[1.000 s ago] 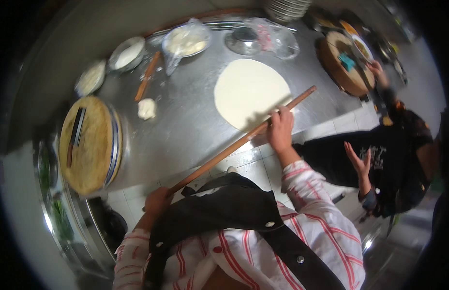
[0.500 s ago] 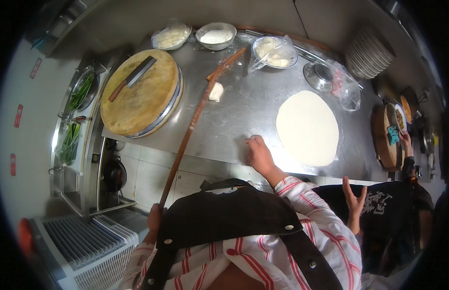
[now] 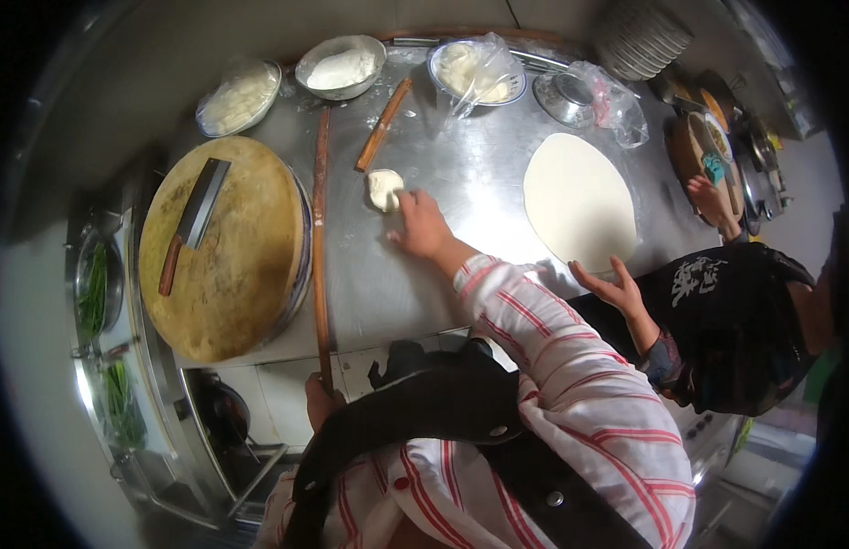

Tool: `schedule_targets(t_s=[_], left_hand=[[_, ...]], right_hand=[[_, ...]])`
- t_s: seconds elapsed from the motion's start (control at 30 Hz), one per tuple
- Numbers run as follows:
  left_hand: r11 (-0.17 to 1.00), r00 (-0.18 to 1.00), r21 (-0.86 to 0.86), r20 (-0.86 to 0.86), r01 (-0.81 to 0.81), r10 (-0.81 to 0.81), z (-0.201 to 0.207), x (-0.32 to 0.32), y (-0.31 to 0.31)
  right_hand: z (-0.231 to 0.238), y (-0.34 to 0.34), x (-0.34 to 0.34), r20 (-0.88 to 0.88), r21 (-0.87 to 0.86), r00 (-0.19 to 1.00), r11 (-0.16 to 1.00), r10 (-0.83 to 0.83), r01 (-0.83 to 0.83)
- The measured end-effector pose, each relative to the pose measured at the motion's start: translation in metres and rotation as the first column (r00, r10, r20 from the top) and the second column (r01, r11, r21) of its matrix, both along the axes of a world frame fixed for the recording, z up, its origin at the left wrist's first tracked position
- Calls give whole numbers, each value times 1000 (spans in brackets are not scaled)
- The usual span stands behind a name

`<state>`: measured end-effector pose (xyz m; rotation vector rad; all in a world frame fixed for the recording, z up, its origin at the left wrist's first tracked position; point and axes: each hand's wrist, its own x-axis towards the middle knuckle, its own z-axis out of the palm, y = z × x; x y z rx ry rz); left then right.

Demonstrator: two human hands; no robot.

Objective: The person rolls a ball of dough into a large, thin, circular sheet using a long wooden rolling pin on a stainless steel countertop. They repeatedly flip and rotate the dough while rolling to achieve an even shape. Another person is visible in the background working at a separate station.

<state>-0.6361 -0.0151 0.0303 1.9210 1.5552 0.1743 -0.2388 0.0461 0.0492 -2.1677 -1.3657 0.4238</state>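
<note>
A long wooden rolling pin lies along the steel table beside the round chopping board, its near end past the table's front edge. My left hand is closed around that near end. Over the table, my right hand reaches to a small lump of dough, thumb and forefinger apart. Its fingertips are at the lump's right edge; whether they press it I cannot tell. A short rolling pin lies just beyond the lump. To the right is a large, thin, rolled-out dough sheet.
A cleaver rests on the thick wooden chopping board at left. Along the back stand a bowl of flour and two plastic-covered bowls of dough. At right, a co-worker's hand is near the dough sheet's front edge.
The long rolling pin has swung left beside the chopping board, off the short one. My right hand has moved forward to the dough lump. The co-worker's nearer hand has come closer to the sheet.
</note>
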Motion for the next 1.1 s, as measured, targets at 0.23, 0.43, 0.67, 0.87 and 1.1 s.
schedule_targets(t_s=[0.23, 0.43, 0.67, 0.87, 1.1], left_hand=[[954, 959, -103, 63, 282, -277, -19, -6, 37], [894, 965, -429, -153, 128, -212, -11, -36, 68], [950, 928, 32, 208, 309, -309, -77, -150, 36], [874, 881, 131, -148, 468, -450, 72, -131, 48], [886, 903, 255, -297, 388, -310, 119, -175, 33]], right_hand=[[-22, 100, 2, 109, -143, 974, 967, -198, 212], [-1, 44, -9, -97, -89, 981, 983, -166, 158], [20, -33, -35, 278, -369, 954, 905, -110, 211], [-27, -19, -22, 303, 108, 951, 994, -53, 21], [-17, 22, -9, 257, -74, 965, 994, -61, 82]])
